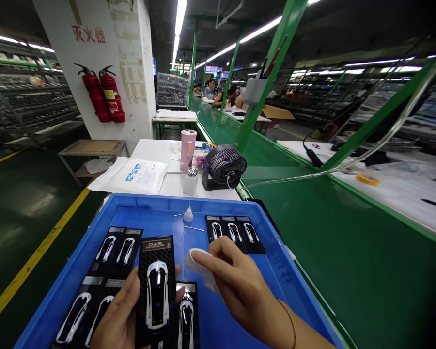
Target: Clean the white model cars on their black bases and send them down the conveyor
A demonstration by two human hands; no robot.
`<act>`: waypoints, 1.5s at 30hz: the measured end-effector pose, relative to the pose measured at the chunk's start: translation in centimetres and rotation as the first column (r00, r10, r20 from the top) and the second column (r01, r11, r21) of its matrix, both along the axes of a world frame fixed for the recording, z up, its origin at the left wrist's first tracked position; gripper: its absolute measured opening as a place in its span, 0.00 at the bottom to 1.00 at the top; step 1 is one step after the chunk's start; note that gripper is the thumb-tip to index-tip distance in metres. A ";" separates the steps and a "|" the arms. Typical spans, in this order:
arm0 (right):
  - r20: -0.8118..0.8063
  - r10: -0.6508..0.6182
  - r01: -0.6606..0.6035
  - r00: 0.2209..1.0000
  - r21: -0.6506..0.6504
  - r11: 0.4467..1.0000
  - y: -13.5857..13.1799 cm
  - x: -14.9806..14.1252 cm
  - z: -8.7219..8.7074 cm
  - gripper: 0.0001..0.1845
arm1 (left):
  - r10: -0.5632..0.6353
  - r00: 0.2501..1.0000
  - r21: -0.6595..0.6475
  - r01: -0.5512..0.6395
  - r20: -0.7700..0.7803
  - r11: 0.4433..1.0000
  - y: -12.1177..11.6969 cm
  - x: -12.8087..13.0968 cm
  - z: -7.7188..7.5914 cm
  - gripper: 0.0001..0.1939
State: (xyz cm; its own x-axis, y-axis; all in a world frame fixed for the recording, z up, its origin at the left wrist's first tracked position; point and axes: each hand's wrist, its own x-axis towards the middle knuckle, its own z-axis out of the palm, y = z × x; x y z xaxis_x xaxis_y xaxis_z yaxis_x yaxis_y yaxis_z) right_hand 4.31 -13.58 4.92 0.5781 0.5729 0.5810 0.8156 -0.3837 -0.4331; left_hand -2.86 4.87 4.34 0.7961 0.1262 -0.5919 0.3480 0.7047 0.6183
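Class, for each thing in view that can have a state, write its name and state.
Car panel: held in left hand.
White wipe: pinched in right hand.
Blue tray: holding more panels.
Dropper bottle: upright.
Cotton swabs: lying loose.
Pink tumbler: upright.
Desk fan: standing; running unclear.
Fire extinguishers: mounted.
Ceiling lights: lit.

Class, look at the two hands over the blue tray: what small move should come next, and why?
Probably bring the white cloth across to the toy car and wipe it lightly: the left hand holds its black base, while the right hand holds the cloth close by, apart from the car.
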 end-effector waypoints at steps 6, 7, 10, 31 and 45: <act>-0.121 0.165 -0.148 0.979 0.140 0.979 1.9 -1.3 0.7 0.24 | 0.055 0.998 -0.132 -0.056 -0.009 0.990 -0.6 0.9 0.0 0.30; -0.100 0.141 -0.131 0.985 0.096 0.987 2.2 -1.4 0.8 0.24 | 0.064 0.998 -0.122 -0.065 -0.014 0.990 -0.7 0.9 0.2 0.31; -0.039 0.062 -0.066 0.997 -0.111 0.992 2.6 -1.9 1.0 0.20 | 0.077 0.997 -0.115 -0.078 -0.012 0.990 -0.9 1.0 0.3 0.32; -0.132 0.115 -0.091 0.984 0.179 0.980 0.4 -1.4 0.2 0.25 | 0.022 0.995 0.035 -0.026 0.102 0.999 -0.8 1.2 -0.4 0.23; -0.242 0.183 -0.139 0.953 0.190 0.972 0.1 -2.3 0.1 0.21 | 0.002 0.982 -0.119 0.021 0.187 0.993 -1.0 1.4 -0.4 0.22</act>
